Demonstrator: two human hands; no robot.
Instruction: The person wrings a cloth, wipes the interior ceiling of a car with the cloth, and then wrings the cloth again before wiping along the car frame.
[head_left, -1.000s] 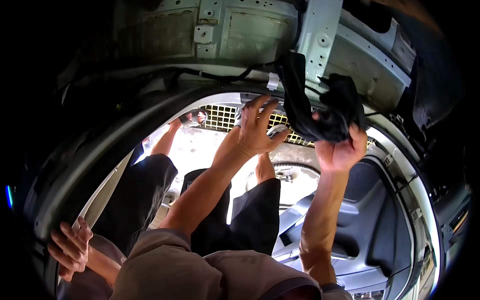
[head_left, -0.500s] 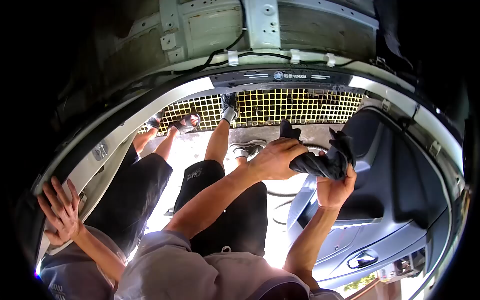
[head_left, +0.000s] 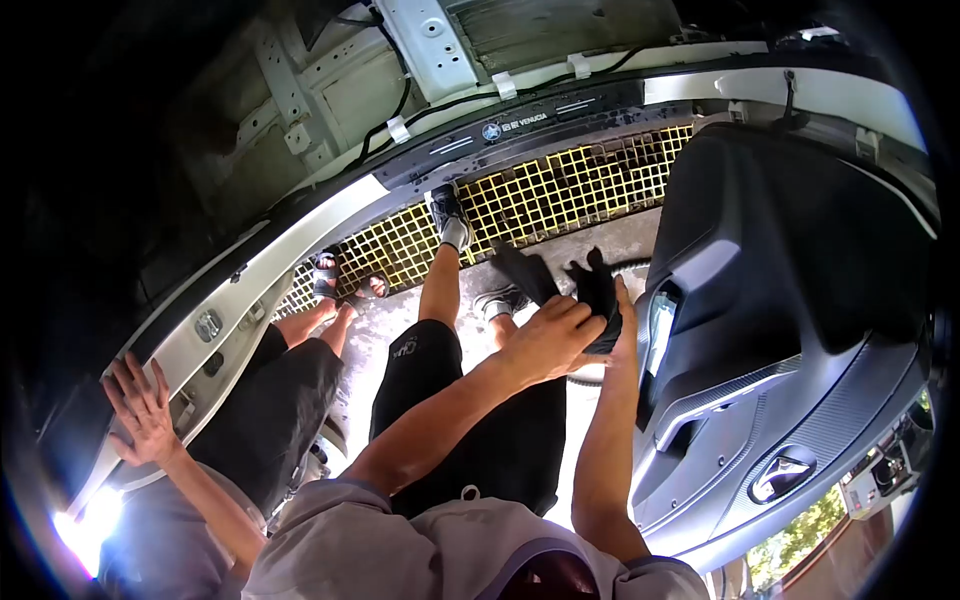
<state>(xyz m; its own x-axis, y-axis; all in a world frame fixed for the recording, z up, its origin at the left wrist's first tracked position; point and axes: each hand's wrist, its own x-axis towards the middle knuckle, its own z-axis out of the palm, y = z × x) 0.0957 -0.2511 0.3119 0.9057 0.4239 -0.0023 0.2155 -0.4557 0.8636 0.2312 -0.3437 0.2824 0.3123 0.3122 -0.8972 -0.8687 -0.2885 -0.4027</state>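
Pale metal car-body framing (head_left: pixel 425 40) spans the top of the head view, with a black cable (head_left: pixel 460 103) strung along it through white clips. The black sill plate (head_left: pixel 515 130) (lettered VENUCIA) curves beneath. Beyond the sill are a yellow-edged grid grating (head_left: pixel 560 185) and grey paving (head_left: pixel 615 236), with a black ribbed hose (head_left: pixel 632 264) just beside the hands.

The large dark grey moulded door panel (head_left: pixel 765 290), with its silver handle (head_left: pixel 782 474), borders the right side and limits room there; the wearer's legs take up the middle. At left, a co-worker's hand (head_left: pixel 145 412) is spread on the pale door edge (head_left: pixel 215 325), well apart from the wearer's hands.

A crumpled black cloth bundle (head_left: pixel 597 290) is up between the wearer's hands, over the paving. The left hand (head_left: pixel 560 338) has its fingers curled onto it; the right hand (head_left: pixel 622 325) is closed against its other side, thumb hidden. The panel's recess (head_left: pixel 684 438) is too dark to show contents.
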